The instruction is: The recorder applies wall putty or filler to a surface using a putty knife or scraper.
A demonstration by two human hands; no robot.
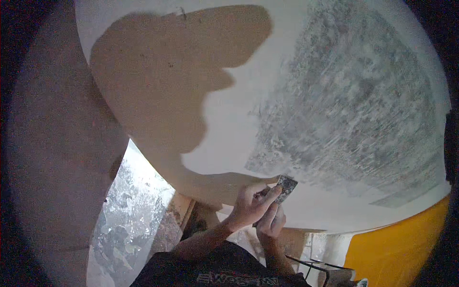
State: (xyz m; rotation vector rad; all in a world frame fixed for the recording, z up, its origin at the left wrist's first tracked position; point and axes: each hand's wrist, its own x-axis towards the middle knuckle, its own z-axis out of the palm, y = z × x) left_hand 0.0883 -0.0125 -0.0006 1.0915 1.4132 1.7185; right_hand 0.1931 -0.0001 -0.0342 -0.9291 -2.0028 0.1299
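Observation:
A small dark rectangular plate (288,187), smeared with white, is held in front of a large white surface (234,105). My left hand (249,204) grips its left side, fingers bent and thumb along the plate. Just below, my right hand (271,222) has its fingers curled up against the lower end of the plate. A dark bit shows by the right palm; whether it belongs to the plate is hidden by the fingers. Up and to the right of the plate, a broad rough grey patch (354,100) with white streaks covers much of the surface.
A brown shadow falls over the surface's left part. Lower left lies a bright sheet (129,205) with grey blotches, beside a brown floor or wall (57,143). An orange panel (397,239) and a dark-framed object (330,275) are at lower right.

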